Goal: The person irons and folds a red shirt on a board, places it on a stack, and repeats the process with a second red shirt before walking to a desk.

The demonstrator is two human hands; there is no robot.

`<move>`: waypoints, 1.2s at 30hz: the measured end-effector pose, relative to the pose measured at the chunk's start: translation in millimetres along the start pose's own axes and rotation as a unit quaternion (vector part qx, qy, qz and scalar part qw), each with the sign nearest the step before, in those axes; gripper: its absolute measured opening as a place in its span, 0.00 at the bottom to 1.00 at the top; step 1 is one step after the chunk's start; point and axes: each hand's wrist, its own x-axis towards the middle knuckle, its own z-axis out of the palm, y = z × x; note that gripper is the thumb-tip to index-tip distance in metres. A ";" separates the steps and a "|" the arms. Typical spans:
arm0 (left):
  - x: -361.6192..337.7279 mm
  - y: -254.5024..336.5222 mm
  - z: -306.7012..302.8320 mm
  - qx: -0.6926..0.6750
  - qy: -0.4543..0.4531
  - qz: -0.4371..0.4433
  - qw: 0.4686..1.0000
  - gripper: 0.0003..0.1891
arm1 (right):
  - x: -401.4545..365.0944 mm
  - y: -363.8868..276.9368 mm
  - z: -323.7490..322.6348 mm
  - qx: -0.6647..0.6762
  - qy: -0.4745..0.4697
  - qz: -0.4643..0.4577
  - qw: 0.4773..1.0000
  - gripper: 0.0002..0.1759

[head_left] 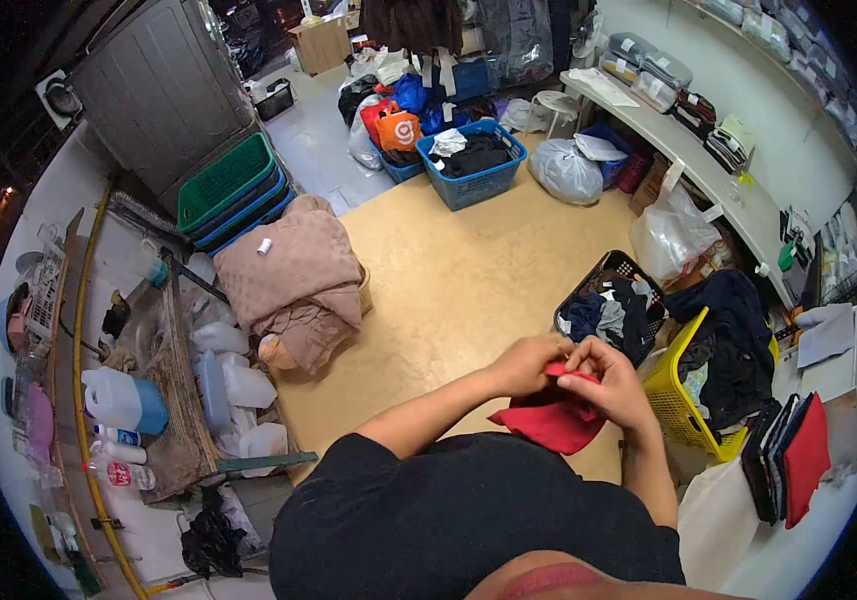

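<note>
In front of my torso, my left hand point(529, 367) and my right hand point(604, 380) are close together, fingers pinched on one red cloth point(557, 425). A small part of the cloth shows between the fingertips, and the rest hangs below them, over the front of my black shirt point(449, 510). Whether it is a whole garment cannot be made out. Just beyond my hands, a black basket point(654, 318) of dark and grey clothes sits on the floor. To the right of it, dark clothes spill over the rim of a yellow basket point(677, 415).
Folded garments point(804, 455) are stacked at my right. A pinkish-brown bundle point(294, 265) lies to the left, near stacked green and blue baskets point(229, 180). Jugs point(129, 400) stand on the left shelf. A blue basket point(474, 185) and bags point(569, 170) are farther back.
</note>
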 end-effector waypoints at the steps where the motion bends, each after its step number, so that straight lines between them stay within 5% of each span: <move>1: 3.0 -5.4 -4.9 0.047 0.041 0.004 0.998 0.14 | -4.9 -14.7 -2.3 -0.174 0.024 -0.039 0.984 0.12; 2: 6.2 -9.5 -10.1 0.095 0.080 0.009 0.992 0.15 | -7.5 -23.4 -4.8 -0.342 0.048 -0.076 0.935 0.14; 4: 10.4 8.1 -24.1 0.144 0.098 0.010 0.985 0.15 | -8.6 -20.0 -18.1 -0.446 0.116 -0.090 0.883 0.14; 11: 25.0 -22.4 -42.9 0.289 0.209 -0.108 0.928 0.12 | -22.4 -59.7 -27.4 -0.452 0.220 -0.189 0.844 0.06; 17: -11.7 -89.0 -85.3 0.339 0.267 -0.225 0.873 0.12 | -49.7 -66.9 -51.3 -0.483 0.314 -0.180 0.797 0.06; 22: -53.2 -86.7 -150.9 0.394 0.338 -0.280 0.808 0.10 | -69.3 -61.0 -91.4 -0.511 0.399 -0.173 0.742 0.05; 26: -61.2 -96.3 -188.4 0.336 0.350 -0.341 0.805 0.09 | -63.6 -43.2 -130.2 -0.556 0.422 -0.137 0.703 0.04; 28: -46.7 -106.1 -208.8 0.151 0.267 -0.370 0.877 0.07 | -51.3 -22.8 -164.1 -0.615 0.365 -0.025 0.698 0.05; 29: -32.1 -108.7 -219.6 0.084 0.271 -0.338 0.898 0.06 | -44.5 -27.4 -179.0 -0.613 0.345 0.071 0.707 0.08; 31: 10.7 -103.4 -250.3 0.024 0.275 -0.232 0.933 0.06 | -37.9 -32.0 -250.6 -0.569 0.322 -0.062 0.755 0.13; 32: 35.7 -71.2 -263.8 0.110 0.337 -0.130 0.926 0.07 | -36.5 -60.0 -273.5 -0.571 0.388 -0.003 0.723 0.16; 33: 54.3 -47.5 -282.3 -0.015 0.402 -0.041 0.914 0.08 | -51.1 -66.8 -334.9 -0.749 0.416 -0.113 0.503 0.18; 34: 62.0 19.7 -277.7 -0.115 0.384 0.106 0.910 0.06 | -66.5 -121.7 -303.1 -0.450 0.436 -0.223 0.747 0.21; 36: 58.6 106.8 -267.2 -0.032 0.376 0.307 0.873 0.11 | -103.6 -166.3 -265.5 -0.317 0.522 -0.390 0.689 0.24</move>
